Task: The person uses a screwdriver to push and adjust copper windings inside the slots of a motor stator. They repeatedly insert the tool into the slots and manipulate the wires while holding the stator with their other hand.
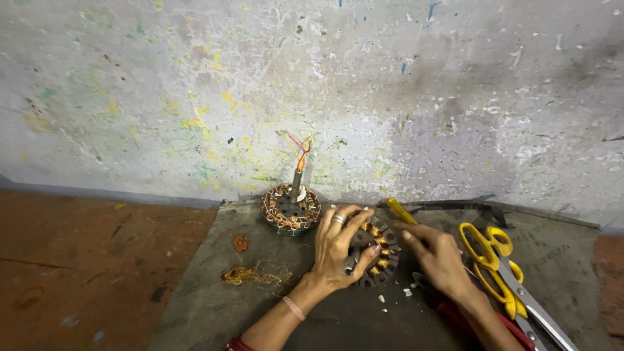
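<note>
The left hand [339,250] presses the wound stator [376,252] flat on the grey mat [214,286]; the right hand [437,257] grips a yellow-handled tool [401,211] against it; a slip could stab the fingers or cut the copper windings.

On the mat [214,305], a motor stator [379,255] lies under the left hand [338,250], with the right hand [439,257] just to its right. A second stator [290,209] stands behind it, by the wall [312,84]. Two scissors [497,260] lie far right; a wire tangle [250,275] lies left.
</note>
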